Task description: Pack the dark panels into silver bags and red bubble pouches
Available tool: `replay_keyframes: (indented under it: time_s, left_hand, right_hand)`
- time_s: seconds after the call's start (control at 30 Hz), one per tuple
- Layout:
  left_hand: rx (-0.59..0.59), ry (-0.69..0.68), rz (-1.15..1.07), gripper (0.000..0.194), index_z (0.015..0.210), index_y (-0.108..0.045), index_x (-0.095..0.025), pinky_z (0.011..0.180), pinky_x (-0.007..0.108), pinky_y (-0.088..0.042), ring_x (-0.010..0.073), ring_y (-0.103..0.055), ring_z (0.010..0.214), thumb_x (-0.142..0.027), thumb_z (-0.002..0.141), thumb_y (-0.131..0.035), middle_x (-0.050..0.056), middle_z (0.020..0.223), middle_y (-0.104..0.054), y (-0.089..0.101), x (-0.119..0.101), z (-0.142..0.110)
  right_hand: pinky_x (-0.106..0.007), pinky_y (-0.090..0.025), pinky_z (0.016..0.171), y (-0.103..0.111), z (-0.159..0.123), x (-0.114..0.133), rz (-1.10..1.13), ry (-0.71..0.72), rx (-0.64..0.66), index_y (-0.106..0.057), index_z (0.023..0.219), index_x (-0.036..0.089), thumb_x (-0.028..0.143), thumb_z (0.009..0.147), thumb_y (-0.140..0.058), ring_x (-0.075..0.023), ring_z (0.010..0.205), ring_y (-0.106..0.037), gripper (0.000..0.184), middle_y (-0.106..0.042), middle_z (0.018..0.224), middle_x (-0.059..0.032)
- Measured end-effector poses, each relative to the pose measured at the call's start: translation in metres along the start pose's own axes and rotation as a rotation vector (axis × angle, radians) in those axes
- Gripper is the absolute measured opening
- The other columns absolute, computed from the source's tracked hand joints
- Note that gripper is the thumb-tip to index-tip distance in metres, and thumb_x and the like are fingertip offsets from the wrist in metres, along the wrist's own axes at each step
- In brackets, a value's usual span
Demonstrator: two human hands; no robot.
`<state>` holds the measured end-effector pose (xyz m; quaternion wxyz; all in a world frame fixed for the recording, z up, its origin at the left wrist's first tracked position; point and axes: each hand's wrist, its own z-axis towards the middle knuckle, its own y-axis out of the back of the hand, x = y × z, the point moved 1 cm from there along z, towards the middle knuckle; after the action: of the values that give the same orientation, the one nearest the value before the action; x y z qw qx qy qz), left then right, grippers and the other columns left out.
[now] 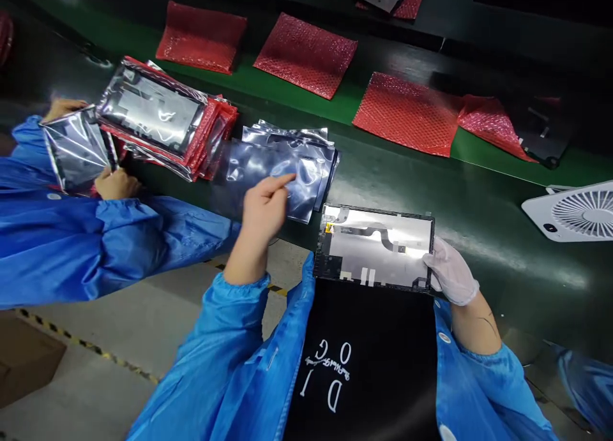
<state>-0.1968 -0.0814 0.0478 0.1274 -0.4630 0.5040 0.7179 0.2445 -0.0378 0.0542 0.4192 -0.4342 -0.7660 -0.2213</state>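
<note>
My right hand, in a thin white glove, grips the right edge of a tablet display panel. The panel's silvery back faces up, with a dark flex cable and a yellow tab showing. My bare left hand reaches over a stack of shiny anti-static bags on the bench. Its index finger is stretched out onto the top bag while the other fingers curl; nothing is seen held in it.
On the left, a co-worker's hands hold a silvery bag beside a pile of bagged panels with red bubble wrap. Red bubble bags lie along the green conveyor belt. A white fan stands at right.
</note>
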Motion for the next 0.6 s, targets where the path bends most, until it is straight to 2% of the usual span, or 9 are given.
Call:
replay_keyframes:
  time_s: [0.1,0.17,0.27,0.37,0.5,0.6]
  left_hand:
    - [0.177,0.032,0.083,0.042,0.126,-0.088,-0.022,0.103,0.040,-0.061,0.0207,-0.071,0.092,-0.020,0.097,-0.058,0.005,0.094,-0.075,-0.039,0.010,-0.004]
    - [0.225,0.056,0.068,0.045,0.134,-0.084,-0.021,0.108,0.043,-0.059,0.0225,-0.072,0.100,-0.023,0.098,-0.058,0.007,0.105,-0.078,-0.051,0.019,-0.006]
    - [0.274,0.035,0.026,0.051,0.145,-0.078,-0.022,0.113,0.043,-0.058,0.0249,-0.073,0.112,-0.025,0.098,-0.058,0.008,0.120,-0.080,-0.048,0.023,-0.009]
    - [0.396,-0.032,0.087,0.057,0.153,-0.073,-0.024,0.108,0.041,-0.060,0.0244,-0.073,0.108,-0.026,0.100,-0.054,0.007,0.116,-0.079,-0.037,0.016,-0.011]
    - [0.491,-0.159,0.307,0.062,0.163,-0.064,-0.023,0.106,0.041,-0.061,0.0270,-0.074,0.112,-0.021,0.103,-0.047,0.011,0.121,-0.077,-0.032,-0.007,-0.018]
    - [0.562,-0.277,0.343,0.066,0.170,-0.053,-0.018,0.102,0.042,-0.063,0.0284,-0.074,0.111,-0.019,0.104,-0.044,0.015,0.124,-0.074,-0.035,-0.038,-0.031]
  right_hand:
    - [-0.025,-0.026,0.031,-0.014,0.006,0.006,-0.002,-0.054,0.024,-0.067,0.140,0.019,0.060,0.086,-0.078,-0.0109,0.033,-0.040,0.068,-0.068,0.068,0.0009]
    - [-0.024,-0.025,0.032,-0.025,0.017,0.012,-0.023,-0.089,0.041,-0.066,0.133,0.019,0.052,0.085,-0.073,-0.0116,0.032,-0.040,0.059,-0.060,0.059,0.0058]
    - [-0.023,-0.025,0.031,-0.042,0.038,0.022,-0.077,-0.094,0.067,-0.063,0.125,0.019,0.048,0.082,-0.066,-0.0135,0.030,-0.041,0.052,-0.052,0.051,0.0101]
    - [-0.024,-0.025,0.030,-0.054,0.054,0.030,-0.097,-0.061,0.077,-0.060,0.120,0.020,0.050,0.082,-0.062,-0.0137,0.029,-0.040,0.048,-0.052,0.050,0.0108]
    - [-0.025,-0.029,0.033,-0.057,0.051,0.037,-0.129,-0.039,0.008,-0.056,0.122,0.022,0.055,0.088,-0.066,-0.0155,0.030,-0.046,0.049,-0.058,0.054,0.0095]
    - [-0.025,-0.041,0.040,-0.061,0.036,0.032,-0.165,0.001,0.020,-0.053,0.126,0.022,0.064,0.096,-0.065,-0.0190,0.036,-0.056,0.053,-0.055,0.048,0.0105]
